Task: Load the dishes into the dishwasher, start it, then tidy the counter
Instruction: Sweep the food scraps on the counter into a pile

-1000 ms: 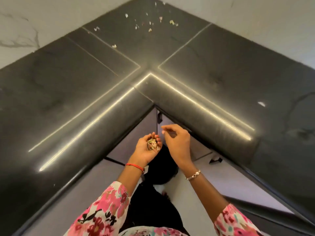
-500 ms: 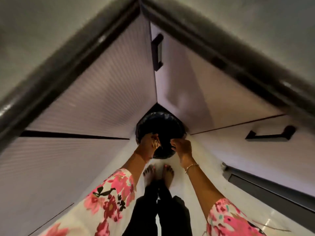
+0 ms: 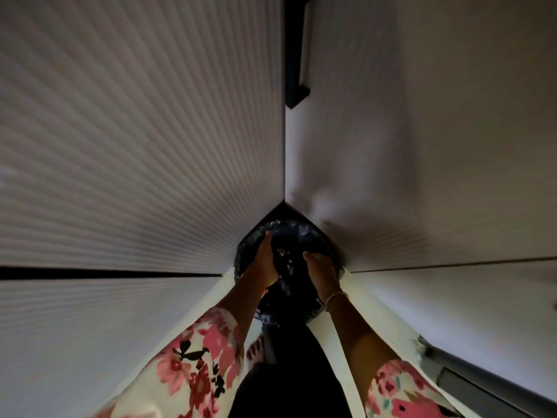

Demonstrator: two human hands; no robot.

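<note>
- Down in the corner between cabinet fronts [image 3: 150, 146], the lined bin [image 3: 304, 233] stands upright, mouth facing up.
- Left hand [image 3: 265, 262] over it, fingers straight, aimed at the corner.
- Right hand [image 3: 320, 268] alongside, curled; grip unclear.
- Pale scraps [image 3: 284, 256] between them.

The bin liner [image 3: 301, 233] was glossy, crinkled black plastic. The cabinet doors [image 3: 135, 131] looked matt and finely ribbed, the handle [image 3: 294, 55] matt black.
</note>
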